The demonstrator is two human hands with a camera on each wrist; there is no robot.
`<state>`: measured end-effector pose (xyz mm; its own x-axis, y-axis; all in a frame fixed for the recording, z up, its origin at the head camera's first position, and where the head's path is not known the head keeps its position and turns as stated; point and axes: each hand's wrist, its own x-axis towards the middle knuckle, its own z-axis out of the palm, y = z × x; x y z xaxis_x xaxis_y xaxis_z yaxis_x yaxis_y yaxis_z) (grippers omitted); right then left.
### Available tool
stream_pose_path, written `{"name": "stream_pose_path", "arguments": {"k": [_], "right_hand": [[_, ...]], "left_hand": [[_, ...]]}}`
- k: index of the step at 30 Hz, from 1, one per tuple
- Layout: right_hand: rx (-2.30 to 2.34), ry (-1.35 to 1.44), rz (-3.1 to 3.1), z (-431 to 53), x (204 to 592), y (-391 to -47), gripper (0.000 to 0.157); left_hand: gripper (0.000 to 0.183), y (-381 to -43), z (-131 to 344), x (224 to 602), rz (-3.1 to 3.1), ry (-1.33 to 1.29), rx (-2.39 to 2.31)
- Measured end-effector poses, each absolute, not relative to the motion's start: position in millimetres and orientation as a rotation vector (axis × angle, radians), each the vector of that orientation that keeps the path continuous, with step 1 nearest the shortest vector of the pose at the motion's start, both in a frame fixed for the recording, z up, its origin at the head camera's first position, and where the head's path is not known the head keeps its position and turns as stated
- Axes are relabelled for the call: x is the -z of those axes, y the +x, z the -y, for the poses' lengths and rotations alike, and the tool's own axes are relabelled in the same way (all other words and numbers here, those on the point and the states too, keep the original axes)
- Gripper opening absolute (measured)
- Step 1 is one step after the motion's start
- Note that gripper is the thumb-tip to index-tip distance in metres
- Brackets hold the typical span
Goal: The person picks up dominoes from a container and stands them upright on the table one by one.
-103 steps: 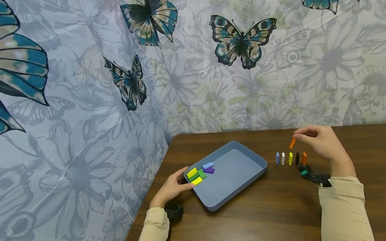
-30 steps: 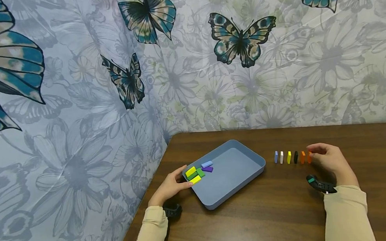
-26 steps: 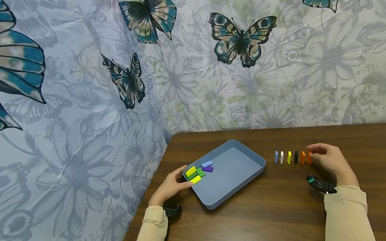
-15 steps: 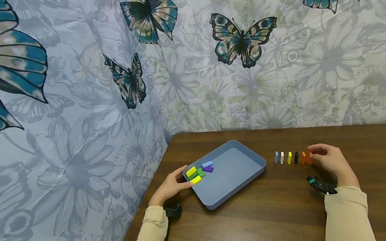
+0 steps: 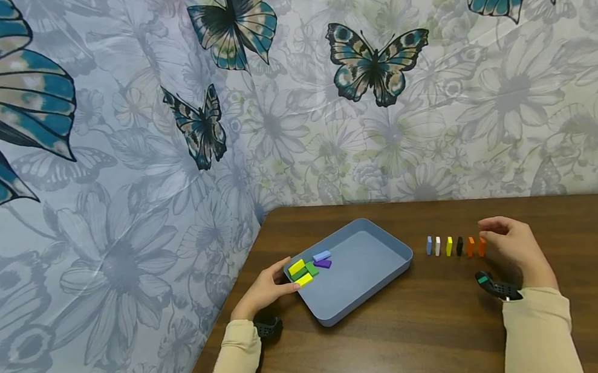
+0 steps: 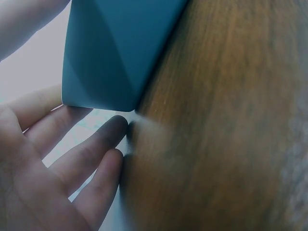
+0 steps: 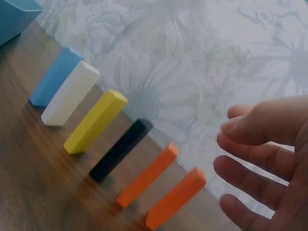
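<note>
At the near-left corner of the blue-grey tray [image 5: 361, 283], my left hand [image 5: 262, 290] grips the wall between thumb and fingers. The left wrist view shows the tray's outer corner [image 6: 106, 57] against the fingers [image 6: 89, 156]. Upright blocks stand in a row on the table: light blue [image 7: 55, 79], white [image 7: 70, 96], yellow [image 7: 95, 122], black [image 7: 120, 151] and two orange. My right hand [image 5: 516, 249] is just right of the last orange block [image 7: 175, 199], apart from it, with relaxed fingers holding nothing.
Inside the tray's left end lie yellow [image 5: 297, 267], green [image 5: 312, 269], light blue [image 5: 321, 256] and purple [image 5: 323, 264] blocks. The brown wooden table [image 5: 403, 346] meets a butterfly-patterned wall covering [image 5: 295, 150] at the back and left.
My right hand brought an orange block down, stood it at the right end of the row, then let go and drew slightly away. The left hand stays on the tray.
</note>
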<state>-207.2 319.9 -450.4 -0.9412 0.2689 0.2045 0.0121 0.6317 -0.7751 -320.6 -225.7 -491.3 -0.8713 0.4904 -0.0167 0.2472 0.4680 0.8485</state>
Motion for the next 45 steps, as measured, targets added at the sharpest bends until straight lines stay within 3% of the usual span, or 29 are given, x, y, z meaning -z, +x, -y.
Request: {"name": "stream_pose_path", "arguments": {"k": [30, 45], "right_hand": [[-1.169, 0.061, 2.557, -263, 411, -247, 0.026], [-1.339, 0.467, 2.635, -186, 399, -275, 0.024]], "left_hand": [[0.085, -318, 216, 488, -2.465, 0.607, -1.373], [0.084, -318, 222, 491, -2.447, 0.634, -1.371]]}}
